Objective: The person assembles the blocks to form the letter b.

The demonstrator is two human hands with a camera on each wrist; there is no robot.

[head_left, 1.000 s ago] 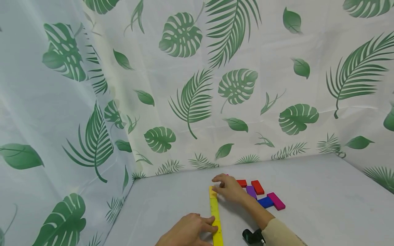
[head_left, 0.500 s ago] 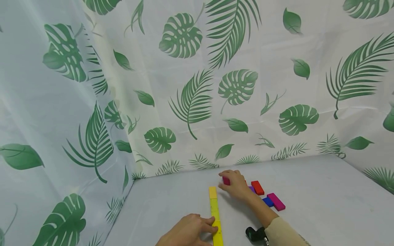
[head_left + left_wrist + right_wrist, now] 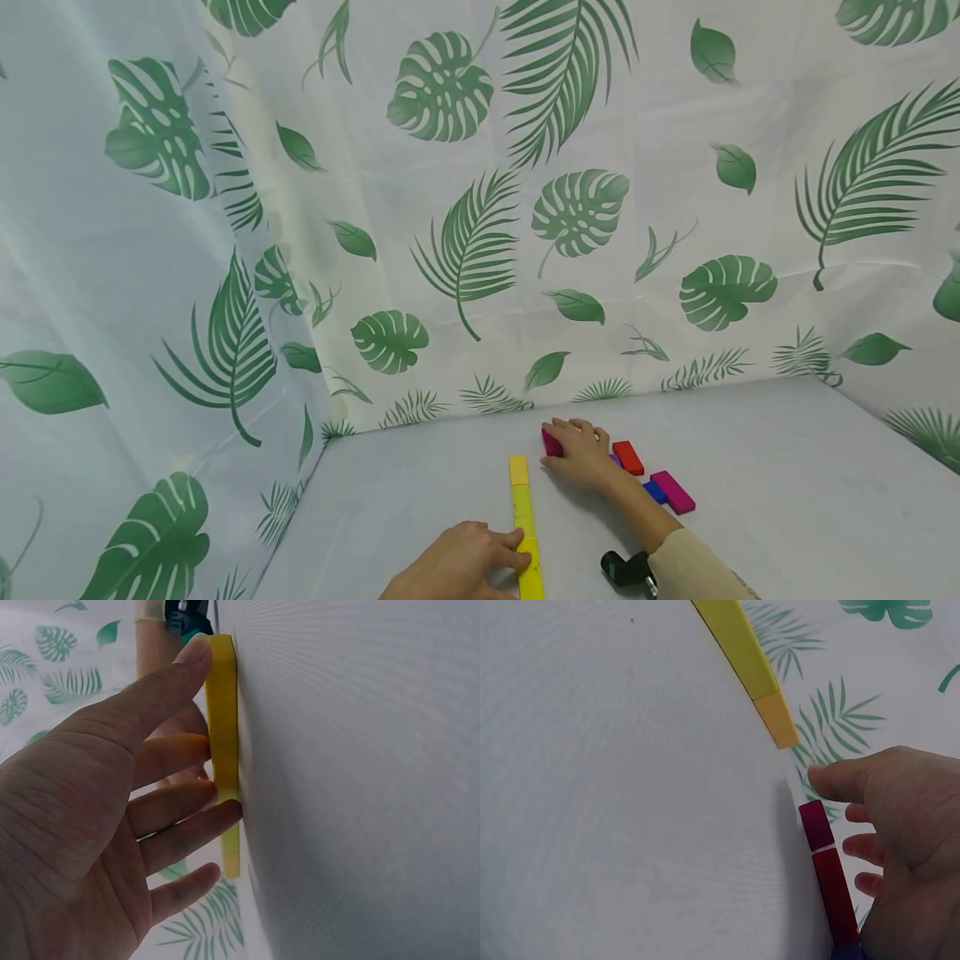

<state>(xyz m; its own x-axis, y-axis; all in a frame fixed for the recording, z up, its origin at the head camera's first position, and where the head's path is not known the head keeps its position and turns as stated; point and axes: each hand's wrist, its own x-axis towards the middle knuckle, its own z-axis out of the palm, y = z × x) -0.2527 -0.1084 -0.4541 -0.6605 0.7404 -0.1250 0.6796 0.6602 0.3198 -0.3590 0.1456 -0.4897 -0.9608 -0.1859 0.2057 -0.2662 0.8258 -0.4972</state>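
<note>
Resting on the near end of a yellow strip of blocks (image 3: 524, 525), the left hand (image 3: 457, 571) has its fingers pretty much straight, fingertips pressed along the strip's side, not curled round anything. The strip looks like a few flat bars laid end to end, running straight away from that hand, with a slightly more orange block (image 3: 518, 469) capping the far end. The right hand (image 3: 581, 450) sits just past and to the right of that far end, fingers curved loosely over a magenta block (image 3: 551, 443) with the thumb beside it; whether it's actually pinching it or just touching, I can't tell. In the right wrist view that magenta block (image 3: 816, 825) butts up against a red block (image 3: 835, 894). Just to the right of the right hand there's a little cluster: a second red bar (image 3: 627, 457), a blue block (image 3: 654, 491) and a pink bar (image 3: 672, 492), all flat, matte, hard-edged rectangles, lying close together. A black wrist device (image 3: 626, 570) sits near the sleeve (image 3: 693, 571). The counter (image 3: 787, 483) is covered in plain pale cloth, smooth with a fine weave, and a leaf-print curtain (image 3: 465, 242) closes it in at the back and on the left. Plenty of bare counter out to the right of the cluster and left of the strip.
</note>
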